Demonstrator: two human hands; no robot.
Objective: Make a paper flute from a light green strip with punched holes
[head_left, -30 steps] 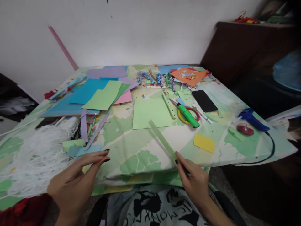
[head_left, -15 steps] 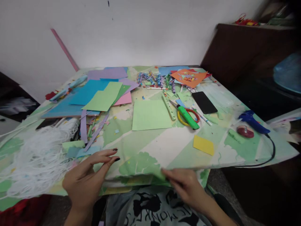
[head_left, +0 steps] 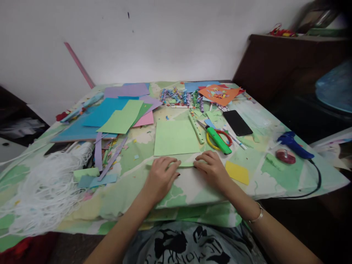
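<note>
A narrow light green paper strip lies crosswise near the front of the table. My left hand is closed on its left part, with a short end showing past the knuckles. At its right end, my right hand grips it between thumb and fingers. Just beyond the strip is a flat light green paper sheet. To the right of the sheet rest a green-handled box cutter, scissors with red and yellow loops and a dotted green paper strip. A yellow paper piece sits beside my right hand.
Tangled white cord covers the left front. Coloured paper sheets are stacked behind it. Small fringed paper rolls stand at the back. On the right are a black phone, a blue glue gun with its cable, and a tape roll.
Both hands have moved forward from the table's front edge to just before the green sheet. The strip, earlier blurred at my right hand, is now held by both hands.
</note>
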